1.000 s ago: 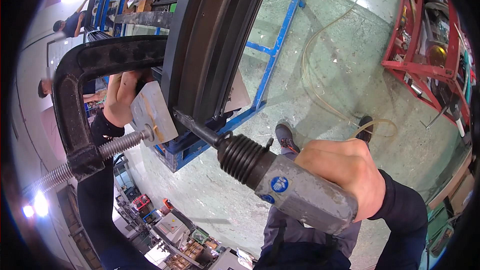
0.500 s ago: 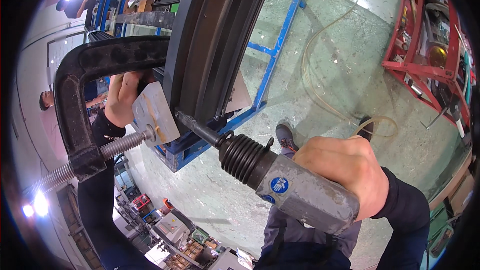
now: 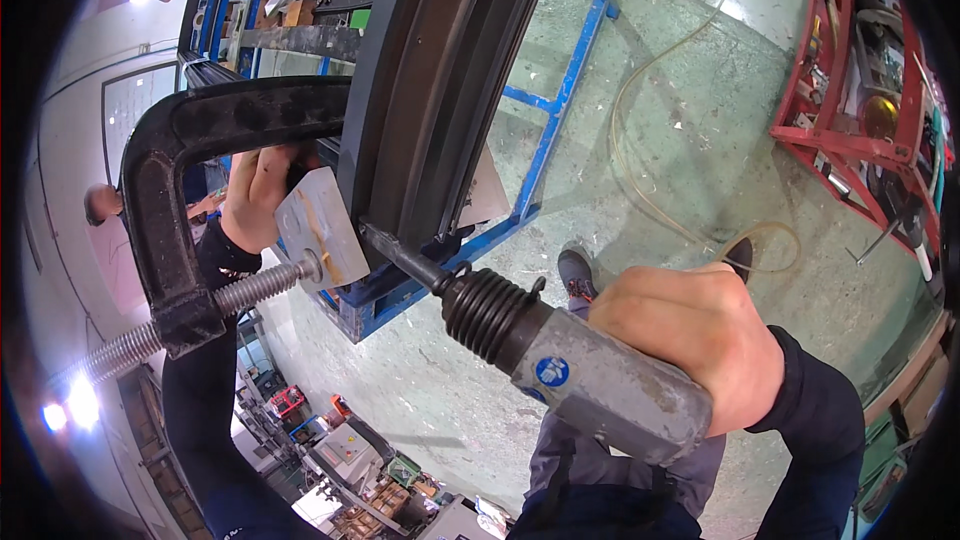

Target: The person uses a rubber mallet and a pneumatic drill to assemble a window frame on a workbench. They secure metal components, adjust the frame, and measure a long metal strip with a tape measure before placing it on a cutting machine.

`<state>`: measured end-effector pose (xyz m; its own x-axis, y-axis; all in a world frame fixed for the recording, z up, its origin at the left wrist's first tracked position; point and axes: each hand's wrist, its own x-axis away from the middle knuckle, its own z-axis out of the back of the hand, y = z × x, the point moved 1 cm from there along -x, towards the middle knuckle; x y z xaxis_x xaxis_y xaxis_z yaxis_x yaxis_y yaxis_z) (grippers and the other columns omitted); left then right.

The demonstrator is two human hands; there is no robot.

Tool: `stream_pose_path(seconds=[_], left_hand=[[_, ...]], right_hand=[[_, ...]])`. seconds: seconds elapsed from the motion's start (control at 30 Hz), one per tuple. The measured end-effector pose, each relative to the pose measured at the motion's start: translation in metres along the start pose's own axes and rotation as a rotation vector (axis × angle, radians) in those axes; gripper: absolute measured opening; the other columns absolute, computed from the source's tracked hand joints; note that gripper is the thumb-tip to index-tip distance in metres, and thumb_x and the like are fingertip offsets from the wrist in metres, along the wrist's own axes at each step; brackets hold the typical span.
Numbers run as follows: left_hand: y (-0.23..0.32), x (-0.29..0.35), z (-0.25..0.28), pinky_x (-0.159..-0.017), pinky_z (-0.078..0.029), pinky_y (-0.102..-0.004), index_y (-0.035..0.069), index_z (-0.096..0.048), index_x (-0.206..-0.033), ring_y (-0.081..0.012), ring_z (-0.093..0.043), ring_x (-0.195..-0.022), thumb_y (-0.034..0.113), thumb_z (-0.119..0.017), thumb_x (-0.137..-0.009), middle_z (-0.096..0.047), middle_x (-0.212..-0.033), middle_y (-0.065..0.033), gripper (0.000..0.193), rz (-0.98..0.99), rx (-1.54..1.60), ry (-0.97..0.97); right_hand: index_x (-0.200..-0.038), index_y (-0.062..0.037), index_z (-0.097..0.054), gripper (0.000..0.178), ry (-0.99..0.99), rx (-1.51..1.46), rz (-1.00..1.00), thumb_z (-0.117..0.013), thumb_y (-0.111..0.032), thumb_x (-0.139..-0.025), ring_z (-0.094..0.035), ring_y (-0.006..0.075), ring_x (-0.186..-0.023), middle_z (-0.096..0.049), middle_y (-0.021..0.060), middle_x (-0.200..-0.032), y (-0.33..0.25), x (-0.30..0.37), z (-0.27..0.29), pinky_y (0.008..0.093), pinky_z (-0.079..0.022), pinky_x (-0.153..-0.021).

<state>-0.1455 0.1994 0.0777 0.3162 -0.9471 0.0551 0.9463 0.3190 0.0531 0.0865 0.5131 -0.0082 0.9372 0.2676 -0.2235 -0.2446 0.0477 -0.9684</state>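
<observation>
Red rack (image 3: 848, 143) of hardware (image 3: 880, 118); right hand (image 3: 695, 335) round grey tool (image 3: 620, 395); left hand (image 3: 253, 198), grip unclear

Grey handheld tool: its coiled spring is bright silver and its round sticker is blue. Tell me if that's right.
Not the spring: the head view shows the coiled spring on the grey handheld tool is black. The round sticker is blue.

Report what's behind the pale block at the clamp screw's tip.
Beyond the left edge of the pale block, part of the left hand shows; its fingertips are out of sight. Whatever the block directly covers is hidden.
</observation>
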Motion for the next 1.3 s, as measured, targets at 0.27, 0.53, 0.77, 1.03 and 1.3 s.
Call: stream_pose_path(seconds=[0.27,0.53,0.77,1.03,1.3], left_hand=[[-0.008,-0.004,-0.001,-0.069,-0.050,-0.0325,-0.006,-0.056,-0.120,-0.0237,-0.062,-0.079,-0.011,-0.063,-0.077,-0.061,-0.097,-0.0126,0.043,-0.031,-0.013,0.032],[0.028,0.015,-0.025,-0.075,-0.044,-0.0280,-0.002,-0.057,-0.113,-0.0140,-0.053,-0.087,0.013,-0.051,-0.100,-0.059,-0.104,-0.0100,0.021,0.932,0.058,0.797],[0.185,0.023,-0.091,-0.059,-0.032,-0.0228,0.008,-0.040,-0.087,-0.0059,-0.036,-0.068,0.019,-0.086,-0.074,-0.040,-0.081,0.0021,0.049,0.854,0.731,1.277],[0.184,0.013,-0.079,-0.054,-0.026,-0.0197,0.009,-0.042,-0.089,-0.0031,-0.029,-0.062,0.013,-0.087,-0.073,-0.039,-0.077,0.0044,0.048,1.052,0.623,1.335],[0.183,0.019,-0.081,-0.062,-0.036,-0.0245,0.011,-0.045,-0.094,-0.0055,-0.041,-0.065,0.022,-0.073,-0.091,-0.042,-0.074,0.0044,0.030,1.072,1.512,1.383]], right_hand=[[-0.092,-0.0037,-0.065,0.035,0.114,0.039,0.124,-0.076,-0.024,-0.066,-0.066,0.0291,-0.067,-0.065,0.0091,-0.082,0.001,0.029,0.019,0.0365,-0.052,-0.056],[-0.089,-0.0020,-0.061,0.027,0.442,0.130,-0.672,-0.076,-0.024,-0.082,-0.060,0.0153,-0.066,-0.063,0.0072,-0.076,0.012,0.203,0.012,0.0290,-0.045,-0.060],[-0.084,0.0012,-0.062,0.014,0.406,0.120,-0.903,-0.073,-0.004,-0.076,-0.059,0.0156,-0.063,-0.062,0.0094,-0.070,-0.018,0.247,-0.041,0.0306,-0.048,-0.061],[-0.084,-0.0006,-0.064,0.016,0.292,0.181,-0.855,-0.076,-0.007,-0.075,-0.063,0.0204,-0.063,-0.065,0.0116,-0.073,-0.040,0.236,-0.069,0.0328,-0.049,-0.062],[-0.086,-0.0018,-0.064,0.019,0.278,0.210,-0.791,-0.078,-0.010,-0.074,-0.063,0.0251,-0.064,-0.064,0.0124,-0.072,-0.040,0.235,-0.076,0.0354,-0.049,-0.064]])
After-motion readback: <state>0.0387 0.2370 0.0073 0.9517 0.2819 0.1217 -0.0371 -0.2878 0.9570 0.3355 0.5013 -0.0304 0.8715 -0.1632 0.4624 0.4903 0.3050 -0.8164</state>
